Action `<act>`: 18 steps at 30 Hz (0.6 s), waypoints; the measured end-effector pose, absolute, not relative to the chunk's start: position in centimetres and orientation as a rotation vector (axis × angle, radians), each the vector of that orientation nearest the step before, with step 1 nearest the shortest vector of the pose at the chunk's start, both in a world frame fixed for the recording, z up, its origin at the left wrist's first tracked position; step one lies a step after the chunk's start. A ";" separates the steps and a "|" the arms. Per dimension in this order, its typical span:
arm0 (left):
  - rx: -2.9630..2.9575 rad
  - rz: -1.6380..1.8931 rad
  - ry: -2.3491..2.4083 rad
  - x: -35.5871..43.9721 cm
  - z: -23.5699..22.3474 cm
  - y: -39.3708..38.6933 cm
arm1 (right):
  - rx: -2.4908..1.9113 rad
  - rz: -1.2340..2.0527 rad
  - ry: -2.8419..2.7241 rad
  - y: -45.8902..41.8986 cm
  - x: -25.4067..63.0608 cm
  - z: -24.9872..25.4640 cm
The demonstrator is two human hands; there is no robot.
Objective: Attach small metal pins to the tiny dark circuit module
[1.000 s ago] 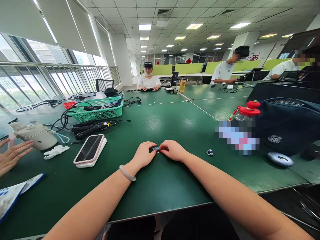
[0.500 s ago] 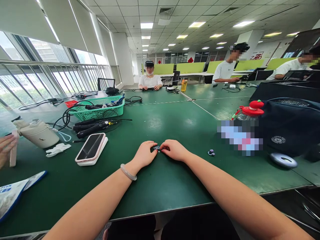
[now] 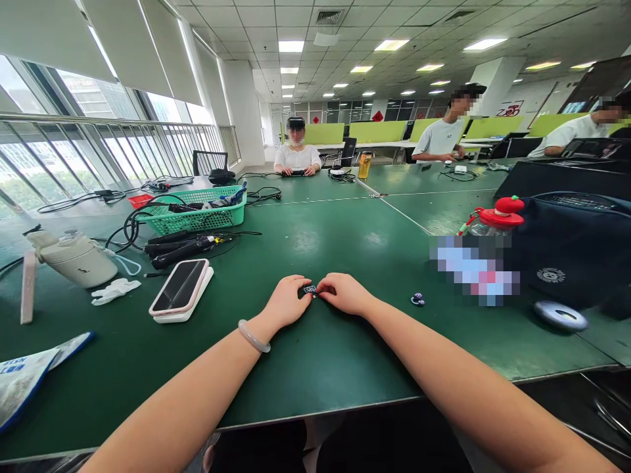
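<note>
On the green table, a small dark flat piece with white markings sits between my hands; its exact kind is too small to make out. My left hand, below a pale bangle, pinches it from the left with thumb and fingers. From the other side my right hand closes thumb and fingertips at its right edge. Part of the piece is hidden by the fingers. To the right of my right hand lies a small dark, shiny trinket.
Left of my hands are a phone on a white box, black cables and handles, a green basket, and a beige bottle. At right stand a red-lidded bottle, a dark bag and a round grey device.
Another person's hand at the far left has gone from the pink upright object. The standing person at the right has shifted. My hands stay almost still on the small piece.
</note>
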State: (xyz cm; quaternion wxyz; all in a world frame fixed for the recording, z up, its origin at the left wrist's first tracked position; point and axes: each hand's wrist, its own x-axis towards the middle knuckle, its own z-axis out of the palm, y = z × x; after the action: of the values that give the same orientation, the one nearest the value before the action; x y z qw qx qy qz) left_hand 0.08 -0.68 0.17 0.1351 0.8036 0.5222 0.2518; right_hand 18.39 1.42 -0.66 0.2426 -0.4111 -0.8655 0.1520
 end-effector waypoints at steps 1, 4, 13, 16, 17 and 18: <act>2.331 0.724 1.516 0.1 0.1 -0.7 | -1.123 0.414 -2.365 1.4 18.4 -0.7; 2.339 0.710 1.522 0.1 0.1 -0.7 | -1.128 0.410 -2.362 1.4 18.4 -0.7; 2.350 0.653 1.545 0.0 0.1 -0.7 | -1.155 0.429 -2.347 1.2 18.3 -0.2; 2.344 0.655 1.544 0.0 0.0 -0.7 | -1.147 0.428 -2.348 1.2 18.3 -0.2; 2.343 0.658 1.543 0.0 0.0 -0.7 | -1.149 0.430 -2.348 1.2 18.4 -0.2; 2.344 0.663 1.541 0.0 0.0 -0.7 | -1.153 0.433 -2.348 1.2 18.4 -0.2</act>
State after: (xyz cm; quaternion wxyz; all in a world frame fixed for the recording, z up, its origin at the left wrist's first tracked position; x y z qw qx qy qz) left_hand 0.03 -0.69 0.03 0.1295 0.8064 0.5301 0.2280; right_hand 18.36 1.16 -0.22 0.2427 -0.4219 -0.8591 0.1585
